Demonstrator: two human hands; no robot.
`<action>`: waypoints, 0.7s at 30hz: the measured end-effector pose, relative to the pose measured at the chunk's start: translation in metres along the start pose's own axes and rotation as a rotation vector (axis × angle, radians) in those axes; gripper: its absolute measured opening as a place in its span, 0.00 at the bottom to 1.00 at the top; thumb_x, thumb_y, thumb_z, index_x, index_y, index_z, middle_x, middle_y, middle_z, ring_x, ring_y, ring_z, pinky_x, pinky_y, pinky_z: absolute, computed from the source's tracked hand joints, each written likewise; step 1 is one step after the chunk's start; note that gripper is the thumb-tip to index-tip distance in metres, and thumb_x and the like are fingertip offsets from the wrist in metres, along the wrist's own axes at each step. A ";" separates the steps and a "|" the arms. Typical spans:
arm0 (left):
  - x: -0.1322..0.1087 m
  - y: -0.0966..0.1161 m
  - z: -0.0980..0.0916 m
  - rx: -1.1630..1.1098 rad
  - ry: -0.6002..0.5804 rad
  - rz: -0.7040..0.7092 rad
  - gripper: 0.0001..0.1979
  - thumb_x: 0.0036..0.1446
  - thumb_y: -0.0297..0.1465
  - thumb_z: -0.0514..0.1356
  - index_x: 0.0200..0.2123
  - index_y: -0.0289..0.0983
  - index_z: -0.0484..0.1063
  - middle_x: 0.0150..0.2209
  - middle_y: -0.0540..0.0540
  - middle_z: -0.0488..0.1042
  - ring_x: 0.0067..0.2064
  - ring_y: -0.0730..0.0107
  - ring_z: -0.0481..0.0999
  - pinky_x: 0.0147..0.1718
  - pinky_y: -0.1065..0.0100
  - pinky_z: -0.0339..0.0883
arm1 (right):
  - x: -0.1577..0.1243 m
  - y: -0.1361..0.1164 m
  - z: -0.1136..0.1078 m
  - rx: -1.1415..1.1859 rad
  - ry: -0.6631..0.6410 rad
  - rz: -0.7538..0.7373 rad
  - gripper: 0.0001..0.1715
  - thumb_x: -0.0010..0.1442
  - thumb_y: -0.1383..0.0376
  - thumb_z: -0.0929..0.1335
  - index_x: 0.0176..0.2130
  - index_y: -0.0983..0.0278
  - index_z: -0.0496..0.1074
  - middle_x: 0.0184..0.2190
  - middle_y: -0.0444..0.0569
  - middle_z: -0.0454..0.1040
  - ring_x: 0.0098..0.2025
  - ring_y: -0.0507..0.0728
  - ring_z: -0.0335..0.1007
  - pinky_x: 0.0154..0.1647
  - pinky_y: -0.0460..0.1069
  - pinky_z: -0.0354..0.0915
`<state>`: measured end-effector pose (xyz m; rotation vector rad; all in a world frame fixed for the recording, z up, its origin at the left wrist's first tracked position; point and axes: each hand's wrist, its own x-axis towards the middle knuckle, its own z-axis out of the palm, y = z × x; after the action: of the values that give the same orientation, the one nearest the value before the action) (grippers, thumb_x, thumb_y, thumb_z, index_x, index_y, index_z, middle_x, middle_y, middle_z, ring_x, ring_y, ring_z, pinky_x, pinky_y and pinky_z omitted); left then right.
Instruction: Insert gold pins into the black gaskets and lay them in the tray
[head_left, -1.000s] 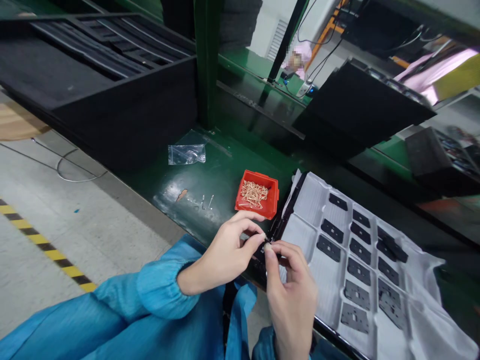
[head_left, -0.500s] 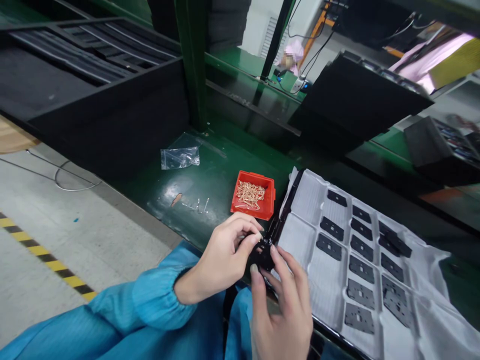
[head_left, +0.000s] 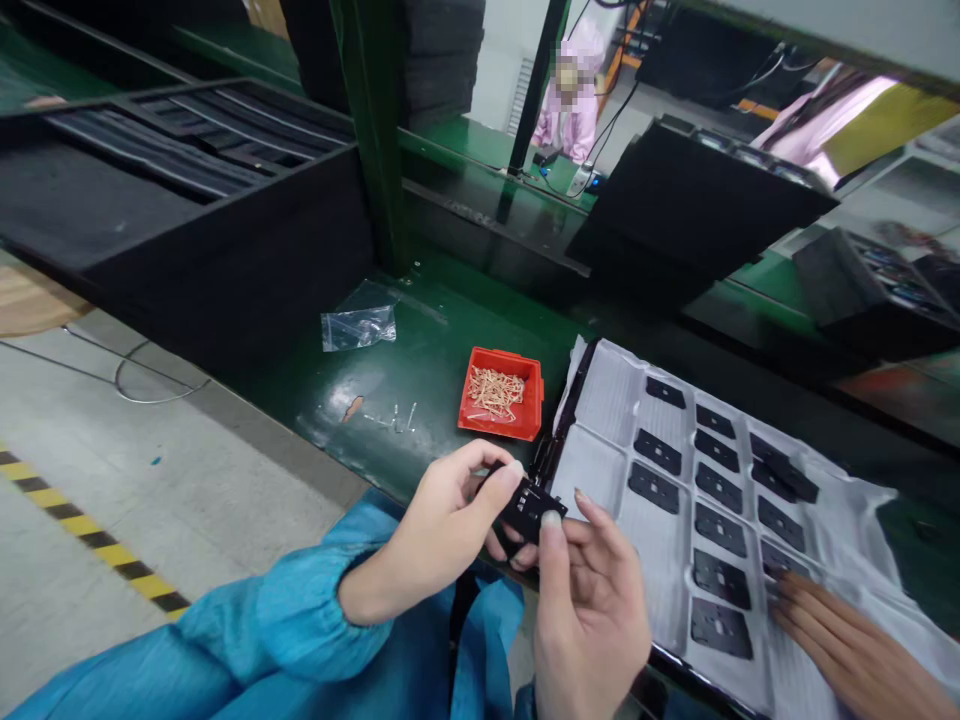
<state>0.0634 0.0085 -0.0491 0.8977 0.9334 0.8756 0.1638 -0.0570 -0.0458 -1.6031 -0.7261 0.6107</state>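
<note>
My left hand [head_left: 454, 515] pinches a small flat black plate [head_left: 529, 508] by its left end, thumb on top. At the plate's right end, my right hand [head_left: 592, 590] has its thumb on the edge and fingers curled beneath. The plate has small holes and light marks, and is held tilted above the table's front edge. Just beyond my hands stands a red bin [head_left: 531, 416] with many thin copper-coloured bent pieces [head_left: 495, 392]. To the right, a white compartment tray [head_left: 600, 470] carries several similar black plates [head_left: 654, 487].
A co-worker's hand [head_left: 832, 625] reaches onto the tray's right side. Small clear pieces [head_left: 397, 418] and a plastic bag [head_left: 360, 328] lie on the green table [head_left: 427, 300]. A large black box [head_left: 247, 240] stands left, beside a green post [head_left: 371, 140].
The black plate is now turned more face-up, and my right hand has shifted right and rolled palm-up. A co-worker's hand has come onto the tray from the right. The view has tilted slightly.
</note>
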 end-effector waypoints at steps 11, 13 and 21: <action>-0.008 -0.007 0.003 -0.043 0.004 0.023 0.22 0.68 0.51 0.57 0.36 0.36 0.65 0.18 0.55 0.68 0.15 0.79 0.67 0.13 0.80 0.61 | -0.001 0.016 -0.005 0.000 -0.096 -0.214 0.18 0.65 0.66 0.73 0.54 0.60 0.73 0.32 0.42 0.78 0.25 0.49 0.79 0.30 0.41 0.78; -0.011 -0.005 0.001 -0.050 -0.023 0.021 0.21 0.69 0.51 0.55 0.39 0.37 0.66 0.16 0.56 0.66 0.14 0.78 0.66 0.13 0.80 0.60 | -0.002 0.016 -0.006 -0.018 -0.099 -0.261 0.18 0.66 0.67 0.73 0.54 0.59 0.73 0.33 0.41 0.78 0.26 0.48 0.79 0.29 0.40 0.77; -0.007 -0.002 0.004 0.009 0.022 0.086 0.19 0.57 0.40 0.71 0.33 0.37 0.66 0.24 0.55 0.72 0.20 0.79 0.72 0.17 0.79 0.67 | -0.008 0.034 -0.008 -0.185 -0.053 -0.526 0.21 0.65 0.70 0.72 0.57 0.65 0.73 0.40 0.52 0.82 0.31 0.54 0.83 0.33 0.44 0.80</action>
<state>0.0654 0.0000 -0.0478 0.9430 0.9233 0.9575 0.1678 -0.0714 -0.0783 -1.4786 -1.2195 0.2054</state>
